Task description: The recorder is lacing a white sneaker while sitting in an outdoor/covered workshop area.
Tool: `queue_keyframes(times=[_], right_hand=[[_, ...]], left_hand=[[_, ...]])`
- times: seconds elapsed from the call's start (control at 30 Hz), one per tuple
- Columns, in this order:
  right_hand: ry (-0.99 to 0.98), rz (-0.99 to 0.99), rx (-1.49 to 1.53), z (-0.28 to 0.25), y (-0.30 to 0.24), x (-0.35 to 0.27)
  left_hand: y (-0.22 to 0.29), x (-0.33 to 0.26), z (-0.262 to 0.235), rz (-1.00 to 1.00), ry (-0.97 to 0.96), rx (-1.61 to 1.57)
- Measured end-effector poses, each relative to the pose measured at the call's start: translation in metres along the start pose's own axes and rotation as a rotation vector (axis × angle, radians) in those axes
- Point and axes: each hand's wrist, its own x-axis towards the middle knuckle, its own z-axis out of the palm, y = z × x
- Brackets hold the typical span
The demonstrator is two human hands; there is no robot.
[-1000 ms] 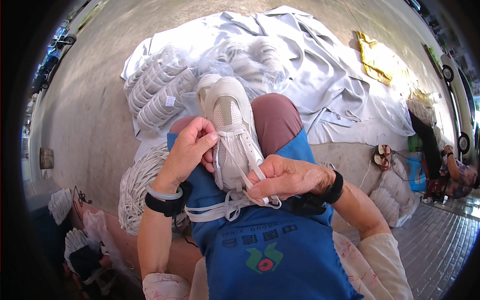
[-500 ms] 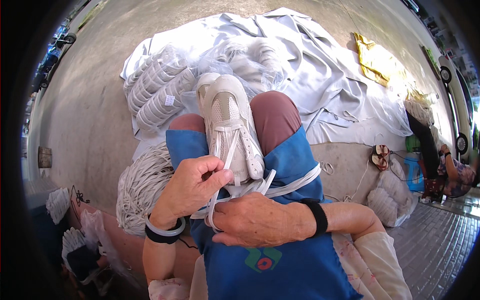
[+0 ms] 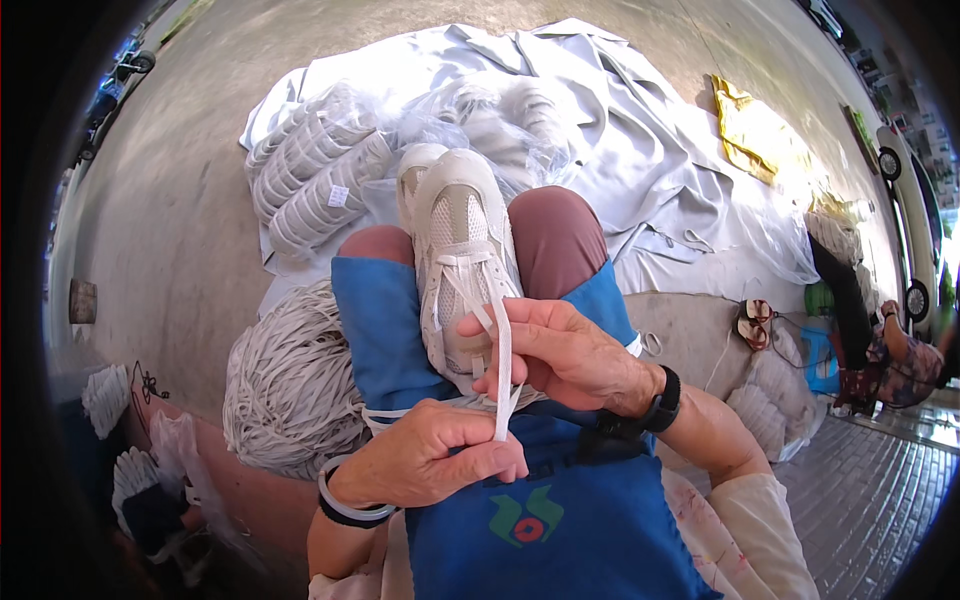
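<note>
A pale beige and white sneaker (image 3: 462, 215) lies between my knees, toe pointing away, with a second sneaker (image 3: 412, 170) mostly hidden behind it. A flat white shoelace (image 3: 503, 375) is partly threaded through the nearer shoe's upper eyelets. Low over the apron, my left hand (image 3: 435, 455) pinches this lace between thumb and fingers. My right hand (image 3: 570, 355) is closed around the lace higher up, beside the shoe's heel end. Between the two hands the lace runs nearly upright.
A large bundle of white laces (image 3: 290, 385) lies left of my blue apron (image 3: 560, 520). Ahead, a grey sheet (image 3: 660, 130) carries plastic-wrapped rolls of white pieces (image 3: 320, 170). A yellow sack (image 3: 750, 130) lies to the right, near a seated person (image 3: 900, 350) and sandals (image 3: 755, 325).
My left hand has moved down and right, toward the apron. My right hand has risen from the apron to the shoe, turned over, and taken hold of the lace.
</note>
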Motion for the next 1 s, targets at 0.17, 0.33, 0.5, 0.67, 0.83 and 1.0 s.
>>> queue_keyframes(times=[0.17,0.33,0.5,0.67,0.83,1.0], right_hand=[[0.232,-0.136,-0.123,-0.036,-0.036,-0.015],[0.53,-0.215,-0.033,-0.107,-0.058,-0.022],[0.718,-0.354,0.1,-0.153,-0.068,-0.016],[0.902,-0.493,-0.01,-0.186,-0.084,-0.016],[1.038,-0.505,-0.492,-0.2,-0.093,-0.017],[1.031,-0.554,-1.308,-0.145,-0.091,-0.029]], left_hand=[[-0.054,-0.081,-0.028,0.56,0.602,-0.525],[-0.09,-0.178,-0.073,0.793,1.69,-1.042],[-0.161,-0.379,-0.105,1.037,0.719,-0.63],[-0.116,-0.393,-0.085,1.044,2.153,-0.633],[-0.165,-0.485,-0.095,1.189,1.794,-0.63],[-0.137,-0.412,-0.123,0.926,1.052,-0.475]])
